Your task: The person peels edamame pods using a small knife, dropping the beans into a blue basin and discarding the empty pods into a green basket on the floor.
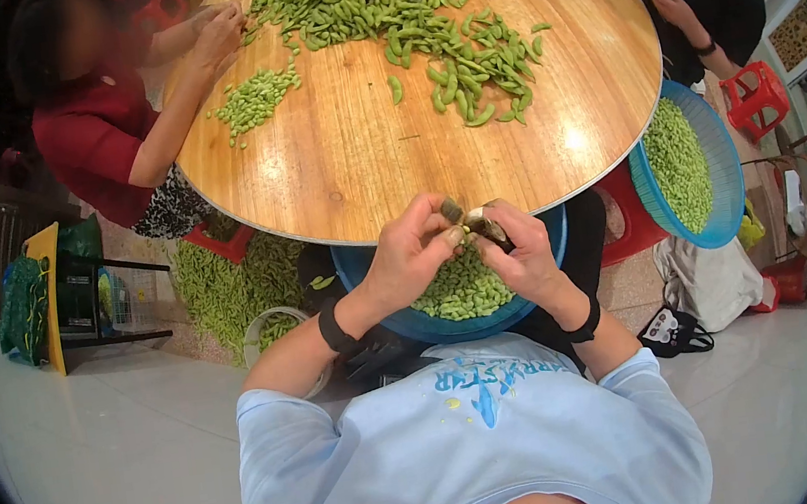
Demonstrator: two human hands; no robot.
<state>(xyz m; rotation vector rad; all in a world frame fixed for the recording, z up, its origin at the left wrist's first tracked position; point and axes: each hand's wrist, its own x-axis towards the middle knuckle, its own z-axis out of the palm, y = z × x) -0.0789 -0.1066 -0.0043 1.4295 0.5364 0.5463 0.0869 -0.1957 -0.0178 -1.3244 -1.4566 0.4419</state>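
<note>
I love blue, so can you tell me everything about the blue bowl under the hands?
The blue bowl is round, looks like plastic and sits upright on the person's lap, its far side tucked under the edge of the wooden table. A heap of shelled green beans fills its middle. The left hand and right hand, both pinching a pod, are above it and hide part of its rim.

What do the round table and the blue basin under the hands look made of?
Table: wood, likely varnished; plank grain and glossy light spots show. Blue basin: probably plastic; even colour and a smooth, thin rim.
</note>
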